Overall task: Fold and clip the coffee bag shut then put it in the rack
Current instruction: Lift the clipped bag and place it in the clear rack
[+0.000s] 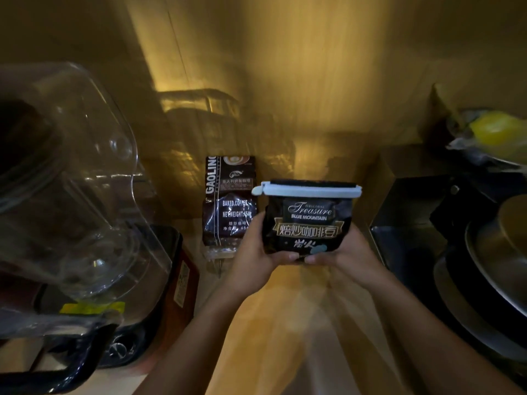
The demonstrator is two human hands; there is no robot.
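Clipped coffee bag [306, 223] held upright in 2 hands, facing the rack area.

Left hand [256, 252] and right hand [342, 252] cup the bag's bottom corners, fingers closed around it, likely keeping it level for placing beside the Gaoling coffee bag [228, 201] near the shelf's back edge. Black glossy bag, gold "Treasure Blue Mountain" print, top folded under a pale sealing clip [308, 190]. Rack itself unclear.

A clear blender jug [65, 178] is hogging the left, metal pans [490, 269] are stacking up right, and something yellow [494, 129] (maybe fruit) is sitting above.
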